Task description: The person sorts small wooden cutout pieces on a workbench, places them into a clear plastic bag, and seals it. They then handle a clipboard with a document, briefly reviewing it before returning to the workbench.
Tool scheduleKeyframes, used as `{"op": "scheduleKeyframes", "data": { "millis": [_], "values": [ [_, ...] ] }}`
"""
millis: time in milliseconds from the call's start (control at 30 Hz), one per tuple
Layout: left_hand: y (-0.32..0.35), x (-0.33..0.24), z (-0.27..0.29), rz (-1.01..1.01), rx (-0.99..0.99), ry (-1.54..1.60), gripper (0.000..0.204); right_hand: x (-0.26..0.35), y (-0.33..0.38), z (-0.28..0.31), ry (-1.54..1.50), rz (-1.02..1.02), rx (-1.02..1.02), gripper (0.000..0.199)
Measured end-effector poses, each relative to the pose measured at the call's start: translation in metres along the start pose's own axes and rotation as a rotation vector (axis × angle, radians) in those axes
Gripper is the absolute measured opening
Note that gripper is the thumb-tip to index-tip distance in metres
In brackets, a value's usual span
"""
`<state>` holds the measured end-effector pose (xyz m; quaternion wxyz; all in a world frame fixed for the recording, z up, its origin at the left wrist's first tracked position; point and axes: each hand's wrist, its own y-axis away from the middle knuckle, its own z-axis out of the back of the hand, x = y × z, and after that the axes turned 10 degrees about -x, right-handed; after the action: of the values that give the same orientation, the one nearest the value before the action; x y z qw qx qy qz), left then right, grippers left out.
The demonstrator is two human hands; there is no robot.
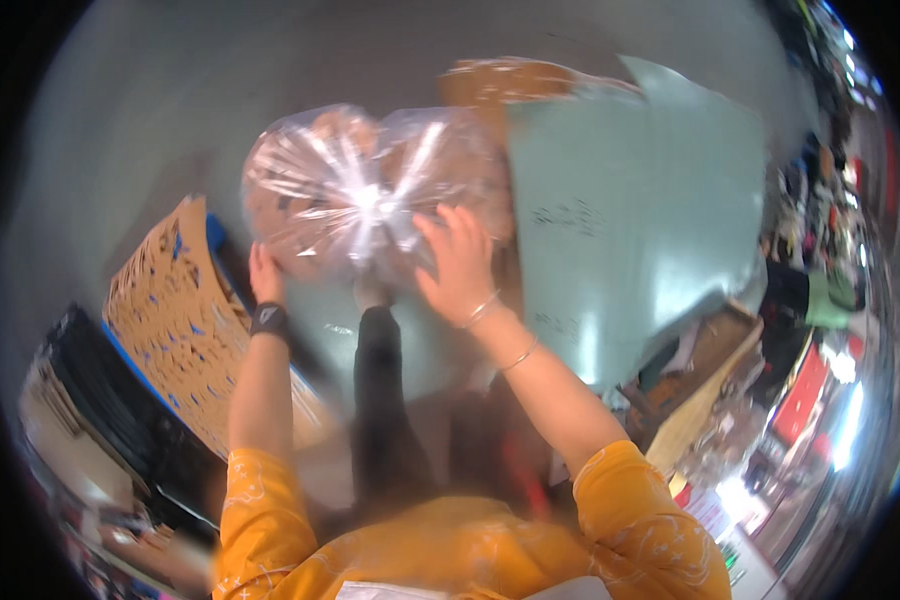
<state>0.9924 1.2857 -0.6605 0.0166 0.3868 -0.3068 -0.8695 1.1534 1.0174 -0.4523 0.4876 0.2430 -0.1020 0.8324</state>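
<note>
Mostly, the clear bag (pixel 370 195) lies left of the right hand (pixel 458 262), fingers spread

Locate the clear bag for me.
In the head view, the clear bag is above and left of centre, with the left hand at its lower left, the right hand over its lower right, and the green sheet to its right.

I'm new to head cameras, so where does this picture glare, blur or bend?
All in the head view: white glare streaks the clear plastic bag; bright patches gleam on the pale green sheet; the orange shirt looks soft; the brown board seems bowed, probably by the wide lens.
</note>
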Motion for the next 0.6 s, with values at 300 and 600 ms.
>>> {"op": "scheduleKeyframes", "data": {
  "millis": [300, 600],
  "values": [
    [0.08, 0.059, 0.075, 0.25, 0.431, 0.029, 0.041, -0.022, 0.285, 0.188, -0.168, -0.717, 0.094, 0.038],
    [0.291, 0.071, -0.122, -0.427, 1.43, -0.68, 0.027, -0.044, 0.697, 0.237, -0.455, -1.18, -0.557, 0.036]
  ]
}}
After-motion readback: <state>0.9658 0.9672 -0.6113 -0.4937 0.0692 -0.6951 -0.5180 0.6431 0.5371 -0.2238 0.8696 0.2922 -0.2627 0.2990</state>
